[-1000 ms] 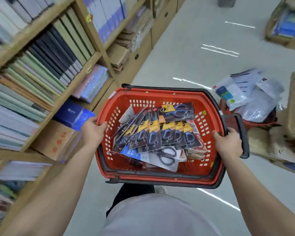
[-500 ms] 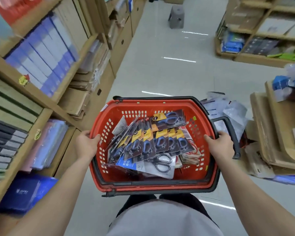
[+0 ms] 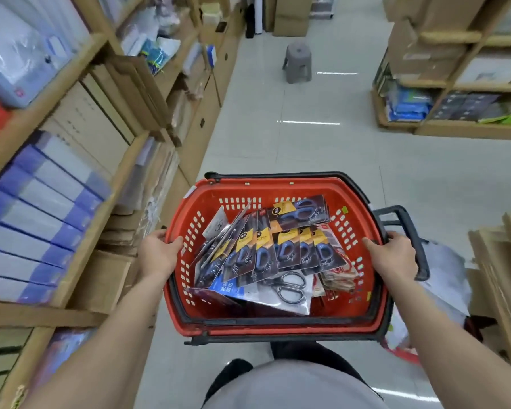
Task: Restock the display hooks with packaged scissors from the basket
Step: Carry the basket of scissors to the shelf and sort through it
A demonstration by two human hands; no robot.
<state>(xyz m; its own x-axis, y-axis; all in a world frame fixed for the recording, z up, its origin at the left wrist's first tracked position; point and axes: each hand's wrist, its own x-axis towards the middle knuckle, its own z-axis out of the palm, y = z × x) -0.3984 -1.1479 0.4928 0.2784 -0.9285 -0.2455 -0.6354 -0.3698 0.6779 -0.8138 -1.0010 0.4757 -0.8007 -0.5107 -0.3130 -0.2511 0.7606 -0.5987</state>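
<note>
Walked on down the aisle past the shelves (image 3: pixel 56 90), now facing a stool (image 3: pixel 298 62). Gripping the basket (image 3: pixel 278 184) by both side rims, left hand (image 3: pixel 160 256) and right hand (image 3: pixel 393 256), fingers (image 3: pixel 176 242) curled over. Carrying the scissors (image 3: pixel 283 249) heaped inside. No hooks in sight; restocking not begun.

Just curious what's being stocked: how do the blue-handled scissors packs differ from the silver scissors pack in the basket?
The blue-handled scissors packs have dark cards with yellow labels; the silver scissors pack is pale with a blue corner. The blue-handled packs are many, fanned out; the silver pack is single, partly beneath them. Both lie in the red basket.
</note>
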